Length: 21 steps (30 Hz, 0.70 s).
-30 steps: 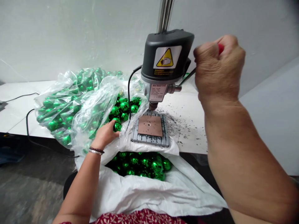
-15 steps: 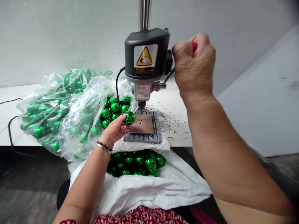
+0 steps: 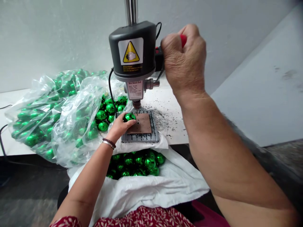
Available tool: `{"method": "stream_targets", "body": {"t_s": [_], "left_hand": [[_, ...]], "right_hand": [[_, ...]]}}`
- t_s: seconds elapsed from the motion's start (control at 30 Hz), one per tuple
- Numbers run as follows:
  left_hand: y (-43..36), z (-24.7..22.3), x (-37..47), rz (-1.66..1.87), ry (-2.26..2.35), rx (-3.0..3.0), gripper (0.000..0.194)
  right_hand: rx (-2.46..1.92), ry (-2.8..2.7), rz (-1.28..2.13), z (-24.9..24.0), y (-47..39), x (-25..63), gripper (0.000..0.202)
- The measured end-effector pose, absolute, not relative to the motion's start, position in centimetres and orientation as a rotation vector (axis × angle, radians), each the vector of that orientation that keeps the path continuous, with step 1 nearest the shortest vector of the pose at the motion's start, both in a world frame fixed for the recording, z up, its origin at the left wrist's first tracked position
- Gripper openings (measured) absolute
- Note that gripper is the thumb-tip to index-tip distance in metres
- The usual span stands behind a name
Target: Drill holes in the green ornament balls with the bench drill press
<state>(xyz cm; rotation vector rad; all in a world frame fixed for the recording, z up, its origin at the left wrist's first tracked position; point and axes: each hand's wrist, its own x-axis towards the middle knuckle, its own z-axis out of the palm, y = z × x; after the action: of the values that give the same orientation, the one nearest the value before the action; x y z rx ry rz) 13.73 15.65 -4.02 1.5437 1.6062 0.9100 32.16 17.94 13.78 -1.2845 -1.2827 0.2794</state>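
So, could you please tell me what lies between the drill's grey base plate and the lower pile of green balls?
A strip of white sheet lies between the base plate and the lower green balls, in the head view.

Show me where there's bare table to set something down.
The white table looks bare at rear left, between the wall and plastic bag. Right of the drill's base, shavings litter it, but nothing stands there. Crowded: the base's left side, with bag, black cord, green ball and left hand.

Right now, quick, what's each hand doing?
Left hand: closed around a shiny green ball.
Right hand: closed on the drill's red-ended handle.
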Motion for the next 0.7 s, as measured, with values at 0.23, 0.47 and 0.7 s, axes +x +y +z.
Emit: {"method": "stream_targets", "body": {"t_s": [0.23, 0.47, 0.7], "left_hand": [[15.9, -4.9, 14.8, 0.893, 1.671, 1.709, 0.045], [16.4, -5.3, 15.2, 0.885, 1.624, 1.725, 0.039], [16.3, -5.0, 15.3, 0.833, 1.606, 1.745, 0.041]], "right_hand": [[-1.277, -1.309, 0.270, 13.9, 17.9, 32.5, 0.037], [-1.270, -1.324, 0.273, 13.9, 17.6, 32.5, 0.038], [-1.252, -1.337, 0.280, 13.8, 17.6, 32.6, 0.039]]}}
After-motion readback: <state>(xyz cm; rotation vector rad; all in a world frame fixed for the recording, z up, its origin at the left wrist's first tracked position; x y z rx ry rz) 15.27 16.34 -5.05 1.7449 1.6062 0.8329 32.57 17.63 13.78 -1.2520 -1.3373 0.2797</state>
